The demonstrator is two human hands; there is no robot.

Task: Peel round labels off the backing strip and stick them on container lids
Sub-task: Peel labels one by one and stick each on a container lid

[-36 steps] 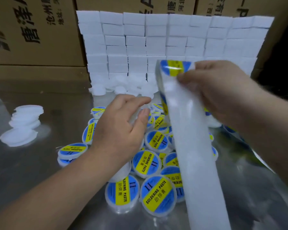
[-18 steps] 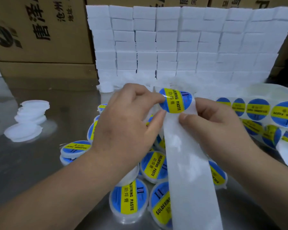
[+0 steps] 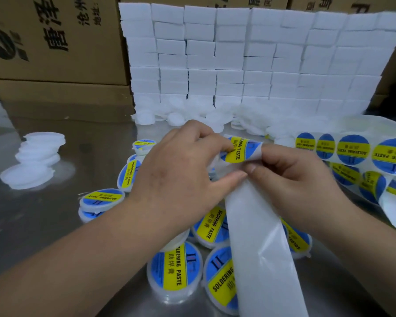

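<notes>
Over the near lids (image 3: 176, 268), the left hand (image 3: 181, 179) pinches the left rim of a label (image 3: 239, 148) between thumb and forefinger; the right hand (image 3: 293, 179), fingers curled, clamps the strip (image 3: 258, 243) at its fold just right of it. The label looks thin, limp and sticky, so it is best held by the rim alone; the glossy strip probably slips without a firm pinch.

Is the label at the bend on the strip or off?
Partly off: the label juts past the fold in the backing strip; the left hand pinches its edge, the right hand holds the strip.
</notes>
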